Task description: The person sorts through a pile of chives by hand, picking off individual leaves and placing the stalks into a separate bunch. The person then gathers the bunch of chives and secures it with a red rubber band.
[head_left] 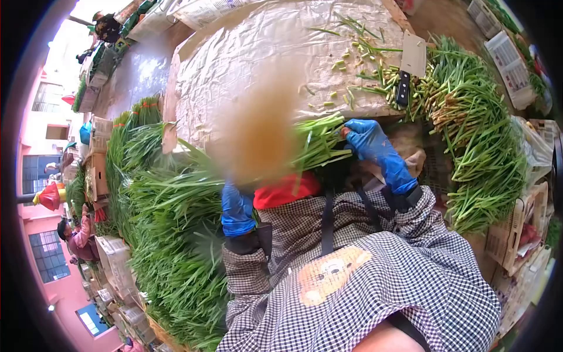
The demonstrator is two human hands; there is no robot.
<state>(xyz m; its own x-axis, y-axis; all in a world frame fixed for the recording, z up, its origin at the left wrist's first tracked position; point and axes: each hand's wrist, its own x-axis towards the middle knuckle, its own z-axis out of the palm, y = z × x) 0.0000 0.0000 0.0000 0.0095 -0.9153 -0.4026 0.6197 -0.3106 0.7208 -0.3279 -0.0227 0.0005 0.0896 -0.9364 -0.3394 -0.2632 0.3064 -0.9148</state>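
Note:
A bunch of long green leafy stalks [316,138], like garlic chives, lies across in front of my body at the edge of the covered table. My right hand [369,141], in a blue glove, is at the stalks' right end, its fingers closed against them. My left hand [236,208], also blue-gloved, is below the bunch on the left. A brown blur and leaves hide its fingers. A cleaver [413,56] with a black handle lies on the table above my right hand. Short cut stem pieces [346,61] are scattered beside it.
A large heap of greens [176,234] fills my left side. Another pile [481,141] lies at right, its stem ends toward the cleaver. Pale wrinkled sheeting [234,58] covers the table. Crates [510,67] stand at right. A person [82,237] is at far left.

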